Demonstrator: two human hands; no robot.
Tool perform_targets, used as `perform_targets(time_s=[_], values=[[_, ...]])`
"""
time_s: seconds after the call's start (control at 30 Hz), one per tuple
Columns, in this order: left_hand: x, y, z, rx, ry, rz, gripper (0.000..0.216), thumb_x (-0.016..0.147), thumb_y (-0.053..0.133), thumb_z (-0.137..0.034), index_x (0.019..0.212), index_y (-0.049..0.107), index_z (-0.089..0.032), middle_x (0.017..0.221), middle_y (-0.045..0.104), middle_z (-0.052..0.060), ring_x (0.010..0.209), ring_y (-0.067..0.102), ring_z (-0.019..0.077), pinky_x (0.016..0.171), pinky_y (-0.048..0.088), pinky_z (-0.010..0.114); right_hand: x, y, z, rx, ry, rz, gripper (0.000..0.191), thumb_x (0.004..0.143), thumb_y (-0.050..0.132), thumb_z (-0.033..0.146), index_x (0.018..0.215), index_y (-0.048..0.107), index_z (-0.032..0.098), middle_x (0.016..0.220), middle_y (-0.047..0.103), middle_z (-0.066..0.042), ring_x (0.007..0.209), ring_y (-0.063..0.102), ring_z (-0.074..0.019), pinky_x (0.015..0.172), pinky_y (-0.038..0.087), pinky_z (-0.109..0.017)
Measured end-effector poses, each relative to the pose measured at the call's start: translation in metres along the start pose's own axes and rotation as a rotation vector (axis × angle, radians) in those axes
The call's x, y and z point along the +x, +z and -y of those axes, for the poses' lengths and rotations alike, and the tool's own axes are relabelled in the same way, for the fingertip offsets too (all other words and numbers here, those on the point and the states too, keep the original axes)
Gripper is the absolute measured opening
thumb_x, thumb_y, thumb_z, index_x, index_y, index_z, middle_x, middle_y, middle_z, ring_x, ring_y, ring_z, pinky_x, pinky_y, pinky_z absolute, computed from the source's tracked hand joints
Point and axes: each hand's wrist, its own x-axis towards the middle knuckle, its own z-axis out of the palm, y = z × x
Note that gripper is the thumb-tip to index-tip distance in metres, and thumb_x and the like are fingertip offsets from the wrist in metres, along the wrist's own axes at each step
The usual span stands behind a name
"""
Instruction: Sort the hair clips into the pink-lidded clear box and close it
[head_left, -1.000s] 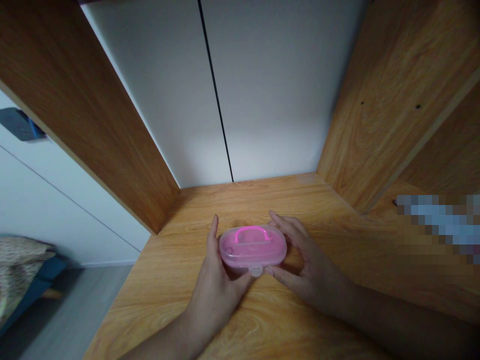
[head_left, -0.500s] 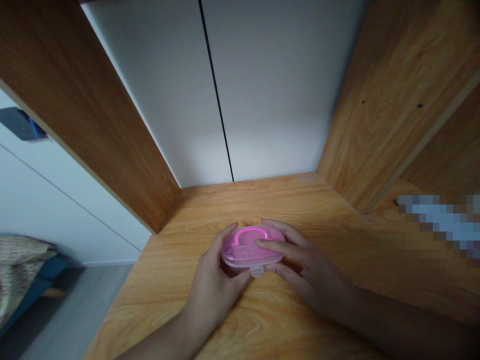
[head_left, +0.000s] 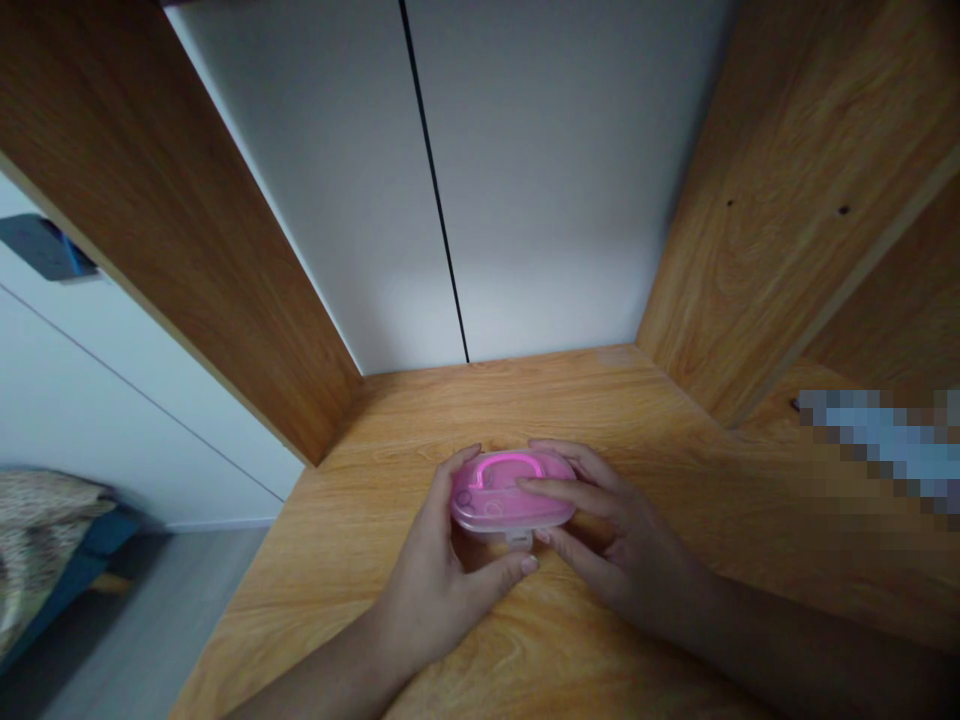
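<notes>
A small oval pink plastic case (head_left: 495, 492) with a clear lid and a front latch tab rests on the wooden desk (head_left: 570, 400). My left hand (head_left: 442, 580) cups its left end, fingers curled over the far side and thumb reaching under the front tab. On the other end sits my right hand (head_left: 622, 540), with its index finger lying across the lid and the other fingers round the right side. Both hands grip the case.
Wooden side panels rise left (head_left: 150, 190) and right (head_left: 787, 180) of the desk, with a white wall (head_left: 525, 180) behind. A blurred patch (head_left: 877, 450) lies on the desk at the right. Left of the desk are grey floor and a patterned cushion (head_left: 37, 540).
My fingers went from standing beside the case to closing over it. The right index finger came onto the lid. The left thumb slid along under the front tab.
</notes>
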Motion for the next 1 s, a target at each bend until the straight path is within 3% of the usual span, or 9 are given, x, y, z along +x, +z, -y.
perform_targets(time_s=[0.1, 0.27, 0.47, 0.6, 1.0], values=[[0.002, -0.001, -0.001, 0.060, -0.011, -0.026, 0.069, 0.077, 0.078, -0.030, 0.134, 0.039, -0.023, 0.132, 0.056, 0.013, 0.121, 0.058, 0.0278, 0.105, 0.047, 0.047, 0.000, 0.000, 0.002, 0.023, -0.011, -0.011, 0.042, 0.083, 0.064, 0.012, 0.121, 0.062, 0.030, 0.137, 0.051, -0.008, 0.132, 0.047, -0.0256, 0.110, 0.044, -0.047], [0.001, -0.004, 0.003, 0.218, 0.021, -0.020, 0.072, 0.071, 0.083, -0.035, 0.129, 0.041, -0.025, 0.122, 0.062, 0.010, 0.107, 0.064, 0.0264, 0.092, 0.054, 0.043, -0.002, -0.005, 0.009, 0.094, -0.023, 0.058, 0.051, 0.076, 0.067, 0.012, 0.123, 0.054, 0.027, 0.140, 0.047, -0.011, 0.138, 0.041, -0.0273, 0.114, 0.038, -0.047], [-0.001, -0.004, 0.003, 0.331, 0.055, -0.060, 0.065, 0.066, 0.084, -0.041, 0.116, 0.046, -0.024, 0.108, 0.067, 0.007, 0.093, 0.068, 0.0237, 0.078, 0.057, 0.037, -0.002, -0.008, 0.009, 0.199, -0.034, 0.130, 0.056, 0.072, 0.078, 0.022, 0.121, 0.052, 0.026, 0.136, 0.048, -0.011, 0.132, 0.046, -0.0286, 0.110, 0.041, -0.045], [-0.002, -0.002, 0.000, 0.380, 0.042, -0.078, 0.061, 0.064, 0.084, -0.042, 0.110, 0.048, -0.023, 0.103, 0.068, 0.006, 0.086, 0.069, 0.0225, 0.074, 0.057, 0.036, -0.001, -0.003, 0.002, 0.228, -0.003, 0.135, 0.046, 0.073, 0.083, 0.032, 0.110, 0.056, 0.026, 0.129, 0.051, -0.009, 0.123, 0.051, -0.0256, 0.104, 0.045, -0.041], [-0.002, -0.003, -0.002, 0.450, 0.076, -0.063, 0.062, 0.064, 0.083, -0.046, 0.109, 0.047, -0.023, 0.100, 0.071, 0.005, 0.081, 0.070, 0.0220, 0.067, 0.057, 0.033, -0.002, -0.002, 0.002, 0.131, -0.027, 0.161, 0.043, 0.079, 0.079, 0.033, 0.113, 0.054, 0.026, 0.129, 0.051, -0.009, 0.121, 0.051, -0.0254, 0.099, 0.047, -0.040]])
